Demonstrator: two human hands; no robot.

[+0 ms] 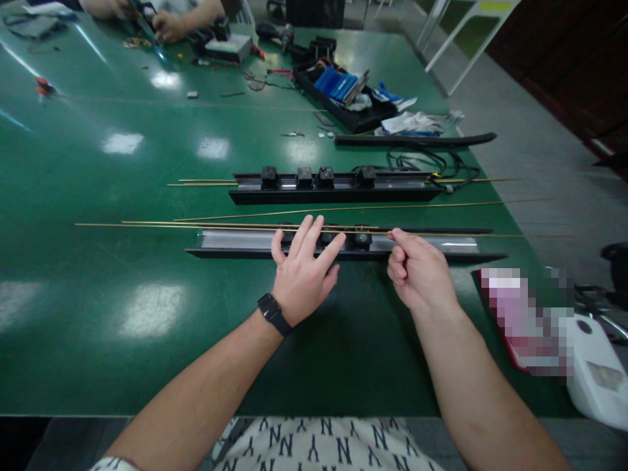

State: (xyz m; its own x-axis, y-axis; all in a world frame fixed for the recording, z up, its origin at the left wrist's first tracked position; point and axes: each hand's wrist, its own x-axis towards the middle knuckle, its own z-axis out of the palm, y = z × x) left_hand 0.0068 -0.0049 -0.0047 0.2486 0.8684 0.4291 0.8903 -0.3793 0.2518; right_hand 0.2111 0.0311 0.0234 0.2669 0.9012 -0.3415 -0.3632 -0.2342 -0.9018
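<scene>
A long black channel with a silvery inside point(235, 239) lies across the table before me, black blocks point(363, 238) seated in it. Thin brass-coloured rods point(147, 224) run lengthwise along its far side. My left hand point(307, 268), with a dark watch on the wrist, rests over the channel's middle, fingers spread; some blocks are hidden beneath it. My right hand point(417, 265) pinches one thin rod between thumb and forefinger, above the channel's right half. Just beyond, a second black channel point(338, 195) holds several black blocks, with rods sticking out at both ends.
A black tray point(343, 114) with blue parts, white gloves point(412, 123), a black strip point(417, 140) and black cables point(432, 160) lie farther back. A co-worker's hands point(169, 25) work at the far left. A white device point(596, 373) stands at the right edge.
</scene>
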